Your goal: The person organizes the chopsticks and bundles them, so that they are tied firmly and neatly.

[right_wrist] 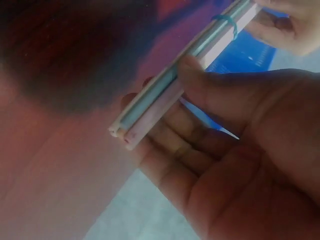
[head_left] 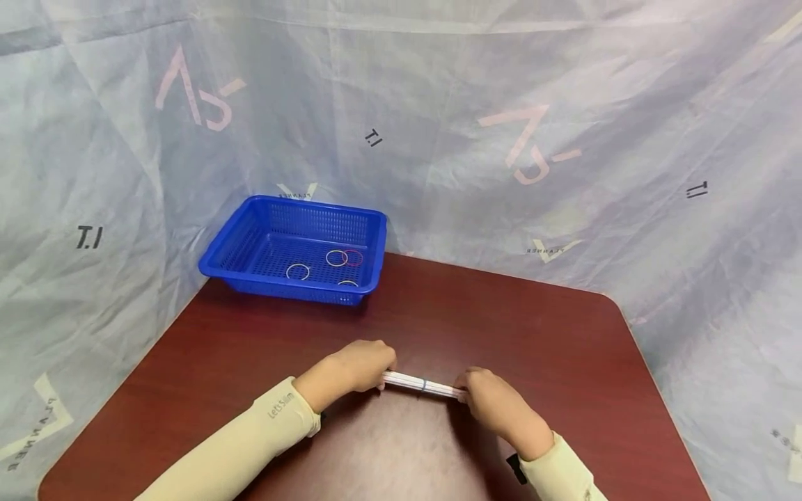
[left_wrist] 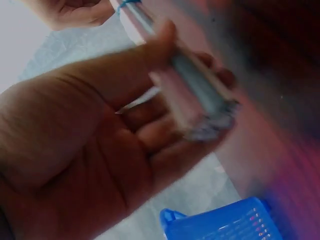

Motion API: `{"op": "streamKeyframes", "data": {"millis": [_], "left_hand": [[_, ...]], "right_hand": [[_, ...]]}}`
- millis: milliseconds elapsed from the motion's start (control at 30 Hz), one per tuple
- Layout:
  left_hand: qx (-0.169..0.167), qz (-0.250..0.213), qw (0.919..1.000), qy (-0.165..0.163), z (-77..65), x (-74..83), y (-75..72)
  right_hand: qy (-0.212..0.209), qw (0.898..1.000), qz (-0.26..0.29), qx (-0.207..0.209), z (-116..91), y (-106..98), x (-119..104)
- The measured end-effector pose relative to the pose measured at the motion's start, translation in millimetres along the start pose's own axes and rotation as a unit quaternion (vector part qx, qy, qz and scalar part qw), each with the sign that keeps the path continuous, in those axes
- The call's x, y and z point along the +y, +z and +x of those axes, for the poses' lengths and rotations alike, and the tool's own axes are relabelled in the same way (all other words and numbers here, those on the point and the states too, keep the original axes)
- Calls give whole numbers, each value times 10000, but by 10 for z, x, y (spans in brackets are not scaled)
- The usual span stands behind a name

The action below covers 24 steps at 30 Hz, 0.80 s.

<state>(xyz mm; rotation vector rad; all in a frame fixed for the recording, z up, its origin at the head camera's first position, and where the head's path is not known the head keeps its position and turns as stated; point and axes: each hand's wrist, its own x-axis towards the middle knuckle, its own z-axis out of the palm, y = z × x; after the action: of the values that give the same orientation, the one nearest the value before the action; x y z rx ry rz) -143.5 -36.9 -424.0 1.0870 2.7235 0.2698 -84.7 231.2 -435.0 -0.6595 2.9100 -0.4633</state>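
Note:
Both hands hold a bundle of slim pale sticks (head_left: 407, 380), pinkish, whitish and light blue, low over the table. A blue-green rubber band (head_left: 423, 385) circles the bundle near its middle. At one end my left hand (head_left: 360, 365) pinches it between thumb and fingers; the stick ends (left_wrist: 215, 122) poke out past the fingers, blurred in the left wrist view. My right hand (head_left: 498, 407) grips the opposite end, its thumb (right_wrist: 192, 75) on top and its fingers beneath. The stick tips (right_wrist: 122, 135) there show beyond the fingers.
A blue perforated plastic basket (head_left: 291, 287) stands at the table's back left. Several thin rings, like rubber bands, lie inside it, among them a red ring (head_left: 353, 258) and a whitish ring (head_left: 297, 272). Grey printed sheeting (head_left: 438, 153) hangs around the reddish-brown table (head_left: 501, 313).

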Motion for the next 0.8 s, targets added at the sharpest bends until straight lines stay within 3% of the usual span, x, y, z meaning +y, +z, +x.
{"op": "streamKeyframes", "data": {"millis": [100,333,633,800], "left_hand": [[-27,-37,9999,-92,-17,18,74],[430,270,9987,-52,-22,16,177],[107,-56,9995,-281,-111,-125,80],[222,-68,9992,-325,-90,-168,82]], "right_hand": [[52,10000,68,-39,20,85,-3],[21,9993,-256,271,40,183,43],[526,9980,-266,225,64,187,-2],[330,9988,-201,287,46,167,35]]}}
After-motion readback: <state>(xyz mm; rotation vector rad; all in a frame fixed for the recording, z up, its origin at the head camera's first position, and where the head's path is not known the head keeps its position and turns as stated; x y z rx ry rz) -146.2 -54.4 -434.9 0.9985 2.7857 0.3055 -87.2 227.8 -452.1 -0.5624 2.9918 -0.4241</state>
